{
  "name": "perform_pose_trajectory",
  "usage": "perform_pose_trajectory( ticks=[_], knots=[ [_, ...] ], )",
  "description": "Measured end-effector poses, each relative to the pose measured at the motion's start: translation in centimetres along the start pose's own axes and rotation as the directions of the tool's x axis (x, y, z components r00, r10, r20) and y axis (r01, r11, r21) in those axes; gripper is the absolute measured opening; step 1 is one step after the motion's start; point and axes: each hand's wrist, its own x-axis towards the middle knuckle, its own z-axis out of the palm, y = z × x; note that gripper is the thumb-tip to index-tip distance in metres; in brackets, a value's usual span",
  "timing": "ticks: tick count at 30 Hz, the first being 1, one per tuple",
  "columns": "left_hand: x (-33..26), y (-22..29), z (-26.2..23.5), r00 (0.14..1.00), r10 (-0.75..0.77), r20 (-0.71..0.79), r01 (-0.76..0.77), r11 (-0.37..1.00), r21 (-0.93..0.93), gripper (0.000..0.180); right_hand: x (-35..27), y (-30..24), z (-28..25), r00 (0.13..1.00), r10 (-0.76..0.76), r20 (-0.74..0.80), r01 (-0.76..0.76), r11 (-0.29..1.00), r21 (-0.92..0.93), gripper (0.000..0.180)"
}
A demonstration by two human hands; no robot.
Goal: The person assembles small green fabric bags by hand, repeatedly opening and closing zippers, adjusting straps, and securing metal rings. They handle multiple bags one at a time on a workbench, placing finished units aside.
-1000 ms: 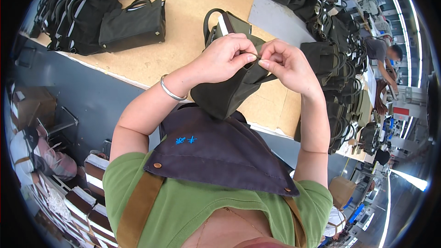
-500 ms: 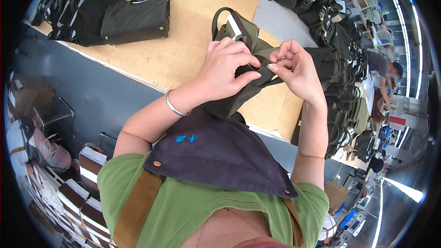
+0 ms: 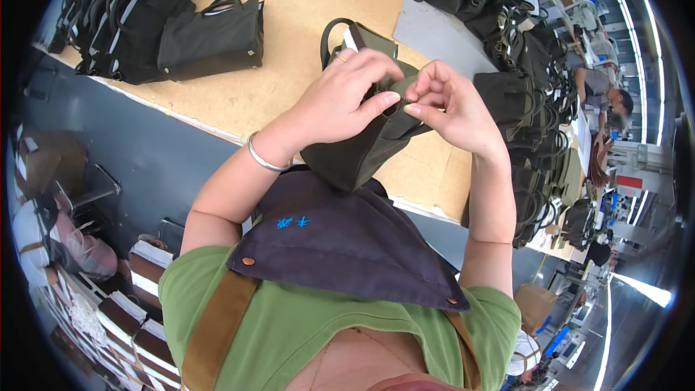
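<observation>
1. My apron bib, dark navy with tan straps over a green shirt, lies nearest, just below the olive bag.
2. The olive bag, a canvas tote, is held up off the wooden table, its lower corner hanging just above my apron bib and its handle loop rising behind my hands.
3. My left hand is curled over the upper left of the olive bag, fingers bent and thumb stretched along its top edge; a silver bangle rings the wrist.
4. My right hand sits at the upper right of the olive bag, thumb and forefinger pinched shut on a small piece at its top edge; what that piece is I cannot tell. The two hands' fingertips nearly touch.
5. A dark tote lies flat on the table, well left of the olive bag.
6. Rows of dark bags stand beyond and right of the olive bag.
</observation>
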Motion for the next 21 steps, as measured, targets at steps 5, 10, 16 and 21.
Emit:
perform_pose_trajectory(
  ticks=[5, 10, 16, 21],
  knots=[
    [1.6, -0.3, -1.2, 0.921, -0.119, 0.372, 0.198, 0.963, -0.182, 0.008, 0.3, -0.2, -0.3, 0.998, 0.022, 0.057, -0.015, 0.992, -0.124, 0.025],
    [1.9, -0.1, -0.7, 0.934, -0.067, 0.350, 0.137, 0.974, -0.182, 0.007, 0.3, 0.5, -0.8, 0.998, -0.032, 0.045, 0.038, 0.989, -0.140, 0.031],
    [1.6, -1.0, -0.2, 0.950, -0.066, 0.304, 0.139, 0.965, -0.224, 0.007, 0.5, 0.1, 0.0, 0.999, 0.010, 0.040, 0.001, 0.963, -0.269, 0.039],
    [1.2, -5.5, -2.2, 0.920, -0.175, 0.350, 0.143, 0.983, 0.114, 0.017, 0.2, 1.5, 0.1, 0.998, -0.010, 0.064, 0.026, 0.964, -0.265, 0.046]
  ],
)
